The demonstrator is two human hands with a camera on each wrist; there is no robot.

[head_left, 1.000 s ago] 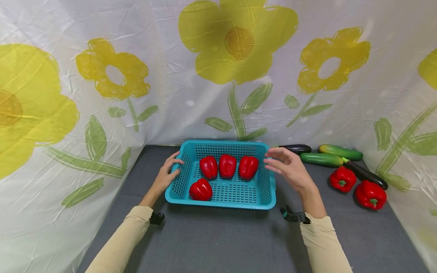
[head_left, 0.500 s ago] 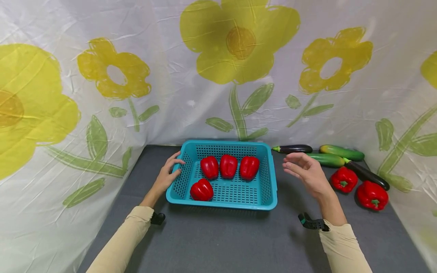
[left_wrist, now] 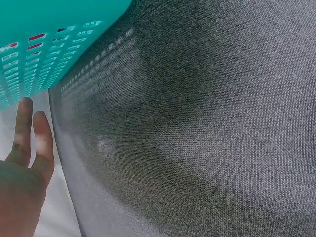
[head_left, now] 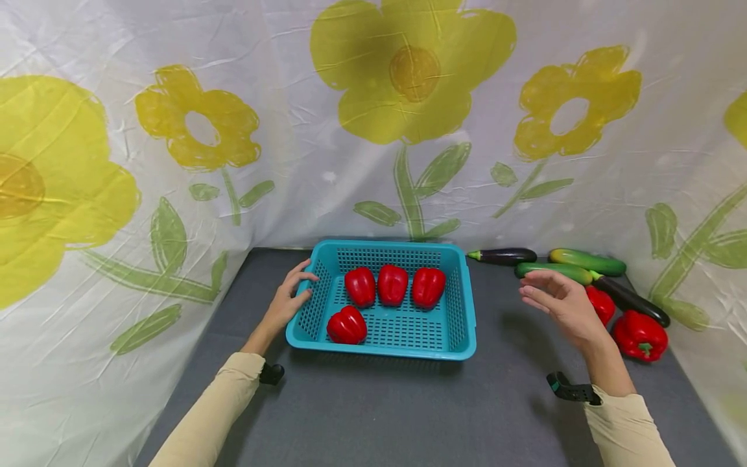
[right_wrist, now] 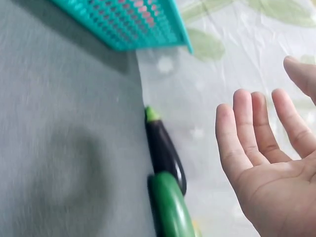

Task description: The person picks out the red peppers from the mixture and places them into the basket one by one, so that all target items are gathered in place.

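A turquoise plastic basket (head_left: 382,353) stands on the dark grey table, with several red bell peppers (head_left: 392,285) lying inside. My left hand (head_left: 284,299) is at the basket's left side, its fingers extended at the rim; the left wrist view shows fingers (left_wrist: 43,140) by the perforated wall. To the right of the basket, my right hand (head_left: 569,311) hovers above the table with nothing in it, fingers apart in the right wrist view. Below and behind it lie a partly hidden red bell pepper (head_left: 601,305) and another bell pepper (head_left: 640,336).
An eggplant (head_left: 506,256) lies along the back edge, right of the basket. Beside it are a green zucchini (head_left: 551,272) and a yellow-green one (head_left: 589,261). A second eggplant (head_left: 633,299) lies farther right. A flower-printed sheet (head_left: 327,181) hangs behind the table.
My right hand has moved away from the basket's right rim, rightward toward the loose peppers, and now covers part of one. My left hand and the basket have stayed in place.
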